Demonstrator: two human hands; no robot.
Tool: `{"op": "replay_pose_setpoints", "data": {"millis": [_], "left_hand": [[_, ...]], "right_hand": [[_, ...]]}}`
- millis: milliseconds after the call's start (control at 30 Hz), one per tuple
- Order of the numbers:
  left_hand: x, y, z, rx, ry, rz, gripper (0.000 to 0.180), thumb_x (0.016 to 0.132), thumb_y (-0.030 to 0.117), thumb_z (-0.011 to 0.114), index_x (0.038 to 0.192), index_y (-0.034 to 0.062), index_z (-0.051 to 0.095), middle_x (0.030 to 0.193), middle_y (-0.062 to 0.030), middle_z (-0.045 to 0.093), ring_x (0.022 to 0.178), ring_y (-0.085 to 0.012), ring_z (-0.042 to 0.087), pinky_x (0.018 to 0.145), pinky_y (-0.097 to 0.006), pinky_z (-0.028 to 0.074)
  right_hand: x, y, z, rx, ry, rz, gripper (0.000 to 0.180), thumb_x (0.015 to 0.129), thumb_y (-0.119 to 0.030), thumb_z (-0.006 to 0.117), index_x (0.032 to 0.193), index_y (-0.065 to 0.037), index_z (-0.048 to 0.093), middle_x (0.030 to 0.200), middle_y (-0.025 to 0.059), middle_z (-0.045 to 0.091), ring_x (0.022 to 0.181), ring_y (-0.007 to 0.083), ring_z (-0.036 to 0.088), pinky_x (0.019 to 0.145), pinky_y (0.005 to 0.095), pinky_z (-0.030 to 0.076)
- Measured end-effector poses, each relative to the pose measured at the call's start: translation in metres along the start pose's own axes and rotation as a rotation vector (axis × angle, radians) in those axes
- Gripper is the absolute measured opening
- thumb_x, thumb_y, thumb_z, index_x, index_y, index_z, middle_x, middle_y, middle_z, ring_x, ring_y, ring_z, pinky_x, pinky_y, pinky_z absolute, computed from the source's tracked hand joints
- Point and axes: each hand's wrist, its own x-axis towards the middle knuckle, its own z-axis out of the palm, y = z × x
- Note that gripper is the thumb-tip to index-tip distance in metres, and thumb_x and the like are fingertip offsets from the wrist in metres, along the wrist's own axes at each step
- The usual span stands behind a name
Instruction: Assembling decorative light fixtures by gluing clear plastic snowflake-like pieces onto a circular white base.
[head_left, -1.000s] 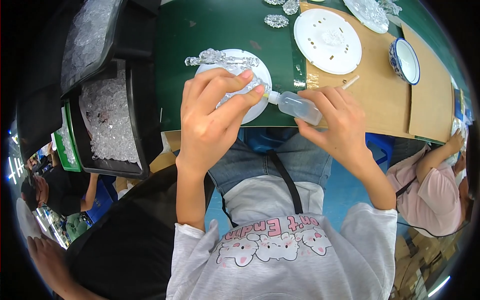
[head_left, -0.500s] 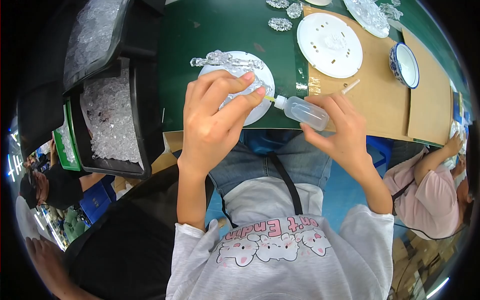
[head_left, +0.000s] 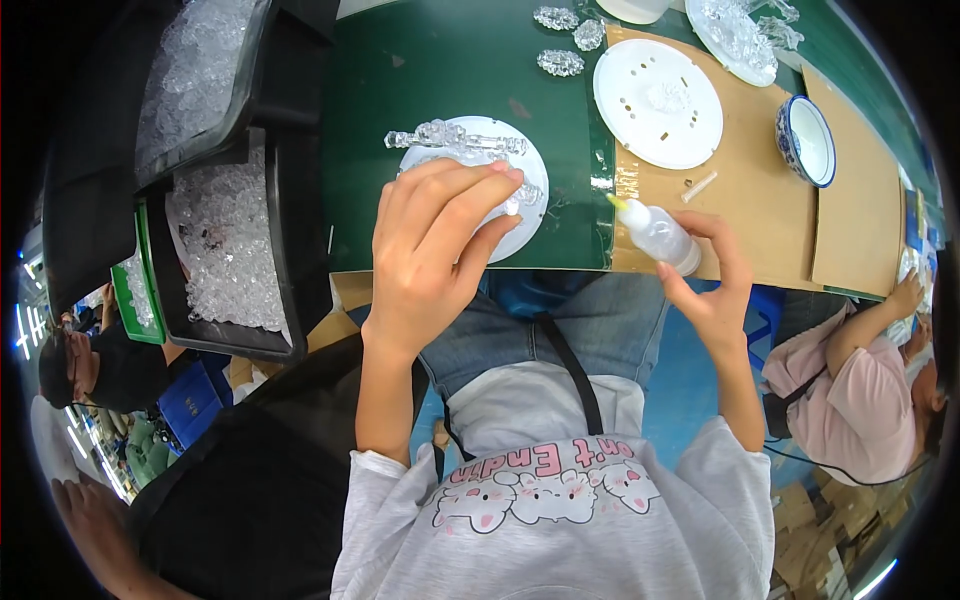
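the squeeze bottle (head_left: 660, 236) has drawn back to the right since the earlier frame, its yellow tip no longer at the left hand (head_left: 430, 250). the right hand (head_left: 712, 290) has its fingers wrapped around the bottle, tip pointing up-left over the tabletop (head_left: 440, 80). left fingers are pinched on a small clear crystal piece (head_left: 520, 195) at the white disc (head_left: 530, 170). risk: a squeeze of the tilted bottle could drip onto the green mat, or the freshly glued piece could slip if pressure eases.
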Motion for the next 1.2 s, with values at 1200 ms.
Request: {"op": "replay_pose_setpoints", "data": {"millis": [1200], "left_hand": [[-0.031, -0.017, -0.052, 0.136, 0.235, -0.209, 0.028, 0.063, -0.002, 0.076, 0.089, 0.0089, 0.071, 0.097, -0.0041, 0.065, 0.084, -0.0239, 0.056, 0.069, -0.032, 0.047]], "right_hand": [[0.002, -0.001, 0.002, 0.100, 0.071, 0.057, 0.042, 0.073, -0.007, 0.067, 0.113, 0.002, 0.055, 0.107, 0.0083, 0.059, 0.103, 0.0194, 0.055, 0.095, 0.0333, 0.039]]}}
